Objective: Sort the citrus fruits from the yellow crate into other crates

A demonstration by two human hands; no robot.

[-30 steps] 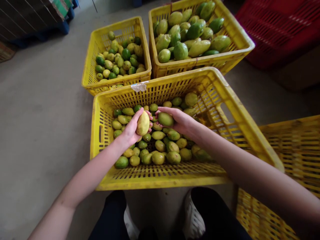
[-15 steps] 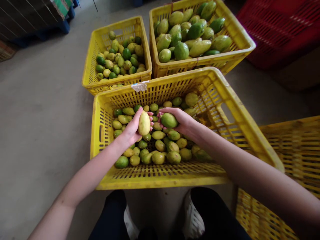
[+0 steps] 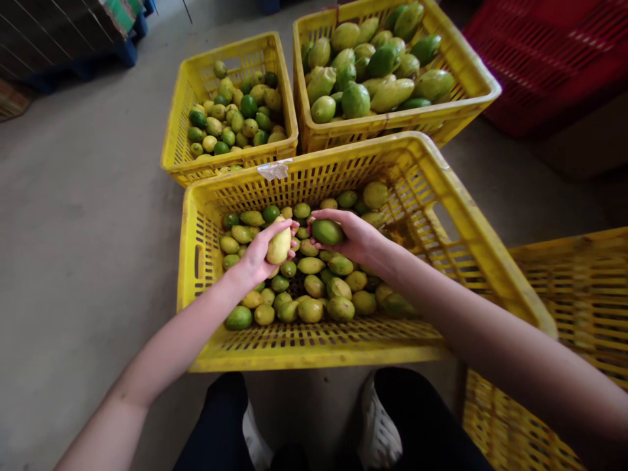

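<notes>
Over the large yellow crate (image 3: 314, 356) in front of me, my left hand (image 3: 260, 252) is closed round a pale yellow lemon (image 3: 279, 246). My right hand (image 3: 357, 237), just to the right, holds a green lemon (image 3: 327, 232) in its curled fingers. A small gap separates the two hands. Beneath them, many yellow and green lemons (image 3: 311, 311) lie loose on the crate's bottom. Parts of this fruit are hidden under my hands and forearms.
Behind stand a smaller yellow crate (image 3: 171, 131) of small lemons and another yellow crate (image 3: 471, 98) of larger fruit. A red crate (image 3: 549, 59) is at the back right, a yellow one (image 3: 583, 294) at the right. Dark stacked goods on a blue pallet (image 3: 125, 52) stand far left.
The yellow lemon has tilted and shifted slightly left in my left hand. The green one has moved a little left and up with my right fingers, and is turned more level.
</notes>
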